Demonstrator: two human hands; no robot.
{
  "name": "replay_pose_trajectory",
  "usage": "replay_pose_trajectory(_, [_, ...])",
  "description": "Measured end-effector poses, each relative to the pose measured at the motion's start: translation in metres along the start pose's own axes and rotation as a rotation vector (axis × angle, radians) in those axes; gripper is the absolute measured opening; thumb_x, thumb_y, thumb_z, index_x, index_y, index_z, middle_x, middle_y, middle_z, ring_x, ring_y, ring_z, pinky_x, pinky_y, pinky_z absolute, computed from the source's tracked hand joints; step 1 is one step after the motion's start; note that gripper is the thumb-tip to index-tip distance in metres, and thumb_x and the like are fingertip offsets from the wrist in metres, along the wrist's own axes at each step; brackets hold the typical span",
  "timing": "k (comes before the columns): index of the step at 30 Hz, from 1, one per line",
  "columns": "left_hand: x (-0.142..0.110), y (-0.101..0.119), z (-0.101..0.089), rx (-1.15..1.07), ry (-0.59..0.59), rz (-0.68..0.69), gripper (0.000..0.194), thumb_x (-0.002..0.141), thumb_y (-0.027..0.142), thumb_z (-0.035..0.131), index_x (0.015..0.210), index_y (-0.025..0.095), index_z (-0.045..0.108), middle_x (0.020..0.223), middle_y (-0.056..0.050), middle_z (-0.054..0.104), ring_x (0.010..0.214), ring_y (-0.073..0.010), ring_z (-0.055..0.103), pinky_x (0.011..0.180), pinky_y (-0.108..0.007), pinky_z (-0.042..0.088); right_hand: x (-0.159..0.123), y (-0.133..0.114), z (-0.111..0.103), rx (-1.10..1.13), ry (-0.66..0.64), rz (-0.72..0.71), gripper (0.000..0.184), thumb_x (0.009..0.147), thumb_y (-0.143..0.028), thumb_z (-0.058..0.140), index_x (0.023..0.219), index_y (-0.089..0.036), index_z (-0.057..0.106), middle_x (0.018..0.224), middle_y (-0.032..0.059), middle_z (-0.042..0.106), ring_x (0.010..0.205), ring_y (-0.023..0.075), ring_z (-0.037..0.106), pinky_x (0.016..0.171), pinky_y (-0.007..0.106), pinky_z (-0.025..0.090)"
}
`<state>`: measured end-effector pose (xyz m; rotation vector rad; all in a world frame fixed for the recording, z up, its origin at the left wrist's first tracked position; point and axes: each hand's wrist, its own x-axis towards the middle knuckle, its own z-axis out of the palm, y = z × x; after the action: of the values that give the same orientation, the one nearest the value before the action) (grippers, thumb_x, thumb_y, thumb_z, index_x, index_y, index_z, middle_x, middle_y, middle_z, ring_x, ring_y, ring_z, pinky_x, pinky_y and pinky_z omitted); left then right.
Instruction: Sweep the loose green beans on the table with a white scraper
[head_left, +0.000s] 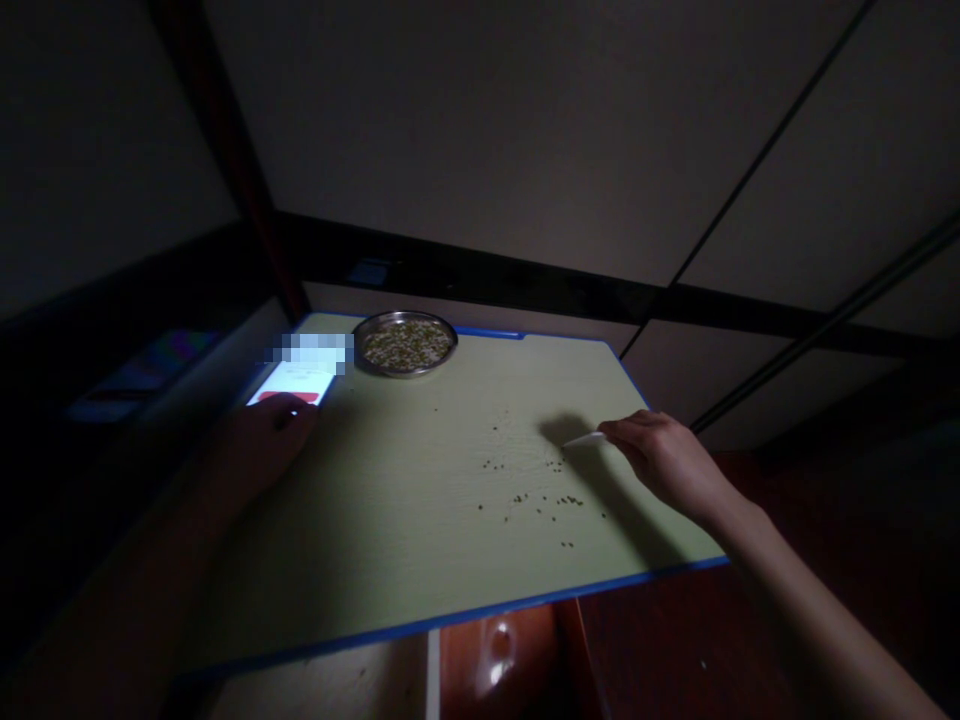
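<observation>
My right hand (pixel 660 455) pinches a slim white pointed tool (pixel 583 439), whose exact kind I cannot make out. Its tip points left, just over the pale green tabletop (pixel 405 520), close to several small dark seeds (pixel 570 500) scattered there. In deep shadow, my left hand (pixel 274 435) rests at the lower end of a lit phone (pixel 300 375) and covers part of it. Darkness hides how those fingers are set. Beyond, a round metal plate (pixel 405 345) holds a mix of green and whitish grains.
A blue edging (pixel 450 612) runs around the tabletop. Behind it stand pale panels (pixel 480 130) with dark bands. Below the front edge shows a glossy reddish-brown surface (pixel 517 650) beside a whitish strip. Floor to the right is dark red.
</observation>
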<state>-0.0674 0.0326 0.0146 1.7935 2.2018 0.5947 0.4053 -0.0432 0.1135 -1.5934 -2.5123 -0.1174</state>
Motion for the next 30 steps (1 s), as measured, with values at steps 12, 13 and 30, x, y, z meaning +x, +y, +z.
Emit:
replay_pose_trajectory(12, [-0.001,0.005,-0.004,0.005,-0.012,-0.007,0.047,0.086,0.051,0.038,0.101,0.017,0.067,0.098,-0.011,0.072,0.086,-0.0253,0.067,0.071,-0.032,0.048,-0.001,0.006,0.006,0.036,0.047,0.088,0.036,0.097,-0.026,0.041,0.114,-0.018,0.071,0.1,0.0116,0.074,0.09,0.0227,0.067,0.08,0.037,0.05])
replay_pose_trajectory(13, [-0.002,0.006,-0.004,0.006,-0.012,-0.01,0.047,0.085,0.05,0.038,0.101,0.017,0.067,0.099,-0.012,0.072,0.087,-0.0255,0.067,0.071,-0.032,0.048,-0.001,0.007,0.008,0.037,0.053,0.098,0.036,0.097,-0.026,0.041,0.114,-0.018,0.072,0.099,0.012,0.073,0.09,0.0229,0.067,0.08,0.037,0.05])
replay_pose_trajectory(30, [0.005,-0.009,0.005,-0.012,-0.012,0.009,0.049,0.086,0.054,0.04,0.104,0.018,0.067,0.101,-0.011,0.072,0.086,-0.0262,0.067,0.069,-0.032,0.047,-0.044,-0.012,0.012,0.224,0.026,0.004,0.032,0.098,-0.023,0.043,0.117,-0.023,0.069,0.098,0.0086,0.072,0.091,0.0231,0.064,0.082,0.038,0.049])
